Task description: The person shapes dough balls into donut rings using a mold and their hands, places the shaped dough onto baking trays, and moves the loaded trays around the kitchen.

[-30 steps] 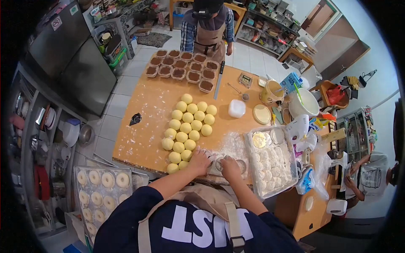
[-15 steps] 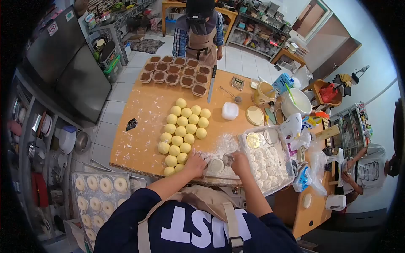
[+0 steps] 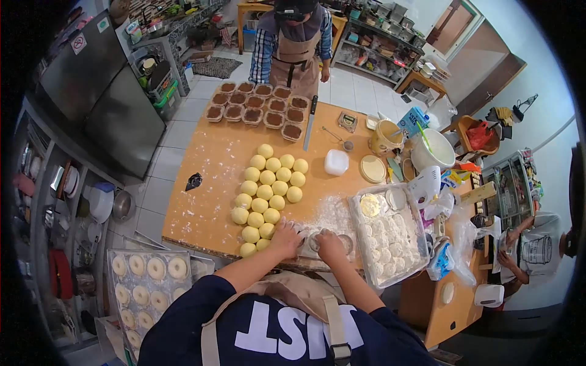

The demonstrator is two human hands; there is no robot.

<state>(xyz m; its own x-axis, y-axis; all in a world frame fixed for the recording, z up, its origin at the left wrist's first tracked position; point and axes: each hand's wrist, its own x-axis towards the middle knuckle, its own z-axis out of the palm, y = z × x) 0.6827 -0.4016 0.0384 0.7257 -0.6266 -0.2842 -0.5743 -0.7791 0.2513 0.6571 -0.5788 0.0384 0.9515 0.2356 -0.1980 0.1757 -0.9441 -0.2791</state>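
On the floured front edge of the table, my left hand (image 3: pixel 285 240) rests with fingers stretched forward, right of the yellow dough balls (image 3: pixel 264 191). Close beside it, my right hand (image 3: pixel 330 246) has curled fingers over a pale round piece (image 3: pixel 314 241); what exactly it grips is hidden. Another greyish round shape (image 3: pixel 346 244) shows at the right side of that hand. A clear plastic box (image 3: pixel 421 259) stands just to the right, filled with floured pale rounds (image 3: pixel 390 238). Lying on top in it are a yellow disc (image 3: pixel 369 205) and a whitish disc (image 3: pixel 396 198).
Dark-topped dessert cups (image 3: pixel 254 116) stand at the far end beside a long knife (image 3: pixel 311 124). A white container (image 3: pixel 336 162), a bucket (image 3: pixel 432 150) and a hand mixer (image 3: pixel 425 183) are to the right. Ring doughnuts (image 3: pixel 138 265) lie on a tray at left. A person (image 3: pixel 295 49) stands opposite.
My right hand has moved left, nearer to my left hand and over the pale round piece. My left hand stays about where it was. The whole view has shifted slightly.
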